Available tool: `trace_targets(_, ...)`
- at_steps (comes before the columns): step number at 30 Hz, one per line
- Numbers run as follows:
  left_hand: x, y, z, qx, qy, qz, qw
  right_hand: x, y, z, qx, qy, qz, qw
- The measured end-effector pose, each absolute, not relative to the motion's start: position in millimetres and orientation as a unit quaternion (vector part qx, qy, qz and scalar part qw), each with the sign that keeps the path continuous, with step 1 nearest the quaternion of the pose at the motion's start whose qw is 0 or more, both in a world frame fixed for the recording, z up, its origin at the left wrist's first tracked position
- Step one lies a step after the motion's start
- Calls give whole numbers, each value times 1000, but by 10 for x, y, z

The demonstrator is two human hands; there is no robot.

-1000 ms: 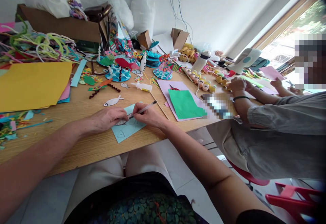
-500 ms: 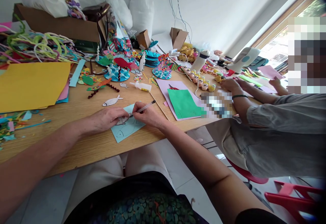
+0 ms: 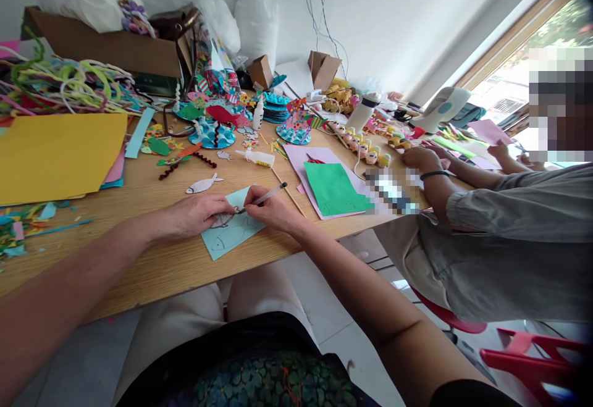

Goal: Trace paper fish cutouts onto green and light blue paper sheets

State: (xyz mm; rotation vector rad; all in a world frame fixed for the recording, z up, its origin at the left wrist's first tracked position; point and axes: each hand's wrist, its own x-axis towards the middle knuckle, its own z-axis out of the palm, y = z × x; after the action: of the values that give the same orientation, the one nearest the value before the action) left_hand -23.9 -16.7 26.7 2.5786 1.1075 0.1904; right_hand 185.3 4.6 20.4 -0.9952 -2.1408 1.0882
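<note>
A light blue paper sheet [image 3: 231, 234] with a fish outline drawn on it lies near the table's front edge. My left hand [image 3: 197, 212] presses a small grey paper fish template [image 3: 223, 218] flat onto the sheet, fingers curled over it. My right hand [image 3: 269, 208] pinches a pen [image 3: 266, 196] with its tip at the template's edge. Another cut-out white paper fish [image 3: 202, 184] lies on the wood just beyond.
A green sheet [image 3: 332, 188] on lilac paper, a glue bottle [image 3: 257, 157] and a thin wooden stick [image 3: 288, 193] lie right of my hands. Yellow paper [image 3: 55, 154], pipe cleaners and a cardboard box [image 3: 111, 49] fill the left. Another person's hand [image 3: 419, 159] works at the right.
My hands stay on the blue sheet; the pen tip has shifted slightly along the template. The other person's hand has moved a little on the table.
</note>
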Motion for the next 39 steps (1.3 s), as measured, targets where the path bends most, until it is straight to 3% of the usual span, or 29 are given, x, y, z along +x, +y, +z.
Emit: trace_targets(39,-217,-152,258,908,376,65,170,1806,44,203,-405,-777,390,283)
